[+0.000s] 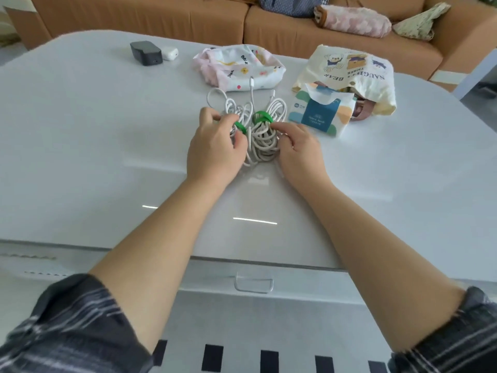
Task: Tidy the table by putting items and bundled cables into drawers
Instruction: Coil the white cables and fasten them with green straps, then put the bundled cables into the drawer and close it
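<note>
Your left grip (215,146) is closed in a pinch on the white cables (262,142), thumb and fingertips meeting right beside the left green tie (240,127). Your right grip (298,149) is curled against the right side of the same heap, its fingertips on the strands just below the right green tie (262,117). How firmly it holds, you cannot tell from here.

The cables lie on the bench (107,130) near its middle, between your two grips, as a loose tangle of loops. Two plug ends (252,82) stick out on the far side, towards the floral pouch (239,67).

Just right of the cables sits a tissue pack (320,113), leaning against a cream tote bag (355,71) printed with bears. At the far left of the bench a black charger (146,53) and a small white case (170,53) rest side by side, touching or nearly so, well apart from the cables.

Under the near edge of the bench, the drawer front (295,313) is shut, its handle (254,285) between your forearms. Beyond the bench stands a brown sofa (295,33) with folded cloth on it.
</note>
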`<action>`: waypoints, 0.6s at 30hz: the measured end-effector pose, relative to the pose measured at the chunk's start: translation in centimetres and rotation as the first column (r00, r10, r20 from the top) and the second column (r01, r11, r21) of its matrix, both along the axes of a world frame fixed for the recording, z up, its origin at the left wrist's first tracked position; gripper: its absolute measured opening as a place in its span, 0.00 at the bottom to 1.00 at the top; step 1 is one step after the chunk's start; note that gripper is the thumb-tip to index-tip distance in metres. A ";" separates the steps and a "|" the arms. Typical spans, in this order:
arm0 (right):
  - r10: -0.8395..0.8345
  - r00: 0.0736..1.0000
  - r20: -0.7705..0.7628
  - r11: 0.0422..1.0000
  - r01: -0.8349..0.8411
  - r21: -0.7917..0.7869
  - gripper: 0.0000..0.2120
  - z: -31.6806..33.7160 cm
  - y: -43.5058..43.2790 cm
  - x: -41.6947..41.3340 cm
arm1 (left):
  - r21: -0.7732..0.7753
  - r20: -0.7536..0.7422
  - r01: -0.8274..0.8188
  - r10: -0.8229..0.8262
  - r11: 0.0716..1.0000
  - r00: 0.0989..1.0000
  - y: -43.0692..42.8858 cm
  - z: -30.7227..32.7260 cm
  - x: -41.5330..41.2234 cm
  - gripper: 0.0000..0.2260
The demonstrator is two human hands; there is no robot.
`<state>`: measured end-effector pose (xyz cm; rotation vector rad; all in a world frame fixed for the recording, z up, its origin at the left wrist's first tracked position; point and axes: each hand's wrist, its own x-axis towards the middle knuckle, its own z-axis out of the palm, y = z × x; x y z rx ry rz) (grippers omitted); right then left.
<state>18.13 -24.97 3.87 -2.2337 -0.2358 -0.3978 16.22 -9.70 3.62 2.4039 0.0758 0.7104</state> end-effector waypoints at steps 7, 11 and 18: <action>0.099 0.995 -0.013 0.995 -0.099 0.015 0.16 -0.3 -0.9 -6.8 | 0.021 -0.016 0.178 -0.178 0.984 0.984 0.6 -1.1 -8.3 0.20; 0.056 0.997 0.058 0.998 -0.054 -0.035 0.16 -0.4 -0.7 -8.0 | 0.044 0.001 0.216 -0.216 0.975 0.976 0.8 -0.8 -8.3 0.23; 0.283 0.879 0.384 0.958 -0.237 -0.163 0.07 0.3 -0.9 -14.0 | 0.025 0.009 0.258 -0.258 0.966 0.966 0.9 -1.2 -7.9 0.22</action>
